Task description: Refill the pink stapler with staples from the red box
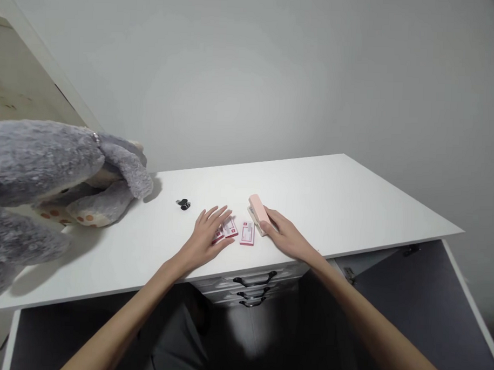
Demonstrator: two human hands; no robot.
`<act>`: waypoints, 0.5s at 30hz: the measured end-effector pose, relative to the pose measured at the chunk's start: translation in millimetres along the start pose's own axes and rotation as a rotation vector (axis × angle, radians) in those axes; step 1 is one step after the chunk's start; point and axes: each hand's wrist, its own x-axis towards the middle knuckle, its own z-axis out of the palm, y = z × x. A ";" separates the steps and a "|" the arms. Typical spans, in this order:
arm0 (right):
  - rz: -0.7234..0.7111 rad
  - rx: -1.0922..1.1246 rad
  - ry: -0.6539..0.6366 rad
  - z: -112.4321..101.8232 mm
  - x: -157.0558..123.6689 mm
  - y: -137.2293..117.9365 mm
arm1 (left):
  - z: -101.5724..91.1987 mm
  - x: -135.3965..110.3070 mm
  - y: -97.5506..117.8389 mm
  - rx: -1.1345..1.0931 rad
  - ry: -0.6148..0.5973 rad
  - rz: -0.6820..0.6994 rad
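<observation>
My left hand point(207, 232) lies flat on the white desk point(331, 204) with its fingers spread, resting on small pink staple boxes point(228, 227). Another pink staple box point(247, 233) lies just to the right, between my hands. My right hand point(283, 234) reaches to a pink stapler point(257, 209) that lies on the desk; its fingers touch the stapler's near end and curl partly round it.
A large grey plush toy point(48, 172) sits on the desk's left end. A small black binder clip point(183, 204) lies beyond my left hand. Drawers with black handles point(254, 282) are under the desk front. A plain wall rises behind.
</observation>
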 end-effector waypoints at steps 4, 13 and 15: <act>0.024 -0.032 0.045 0.6 -0.1 0.5 | 3.5 2.7 -5.5 -0.082 0.004 -0.063; 0.114 0.071 0.028 -0.9 -1.0 -3.9 | 0.9 -12.6 12.5 -0.157 0.014 -0.083; 0.117 0.088 0.034 -0.3 -0.9 -1.5 | 5.3 -12.4 19.5 -0.114 0.028 -0.066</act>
